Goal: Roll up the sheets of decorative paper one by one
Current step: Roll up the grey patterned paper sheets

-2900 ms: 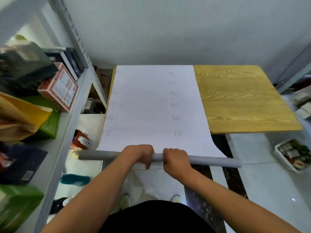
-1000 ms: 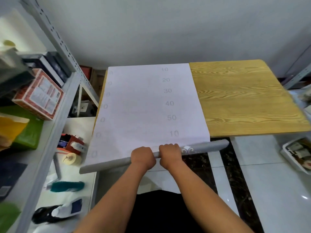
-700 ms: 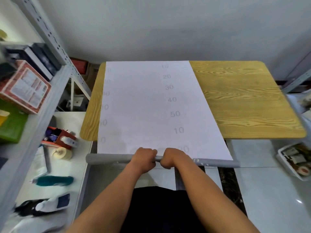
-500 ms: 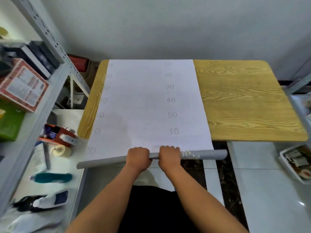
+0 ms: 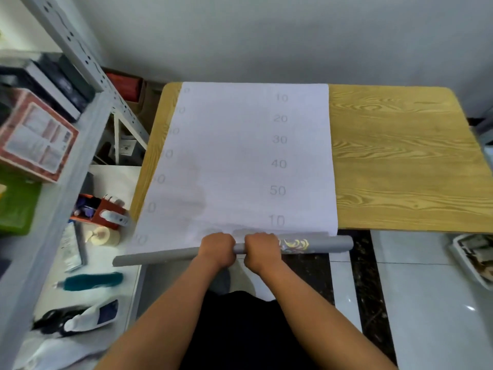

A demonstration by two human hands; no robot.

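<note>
A long sheet of decorative paper (image 5: 240,156) lies white side up on the wooden table (image 5: 400,161), with faint numbers printed down it. Its near end is wound into a grey roll (image 5: 165,256) just past the table's front edge, tilted with its left end lower. A gold pattern shows on the roll's right part. My left hand (image 5: 217,248) and my right hand (image 5: 261,247) grip the roll side by side at its middle, knuckles up.
A grey metal shelf rack (image 5: 66,166) stands at the left with boxes on it. A low white surface (image 5: 106,263) below holds a tape roll, a teal bottle and small items. A white tray (image 5: 469,255) sits on the tiled floor at the right.
The roll has been turned further in both hands, so the gold pattern now shows on its right part. It still hangs tilted at the table's front edge. The camera view has shifted a little.
</note>
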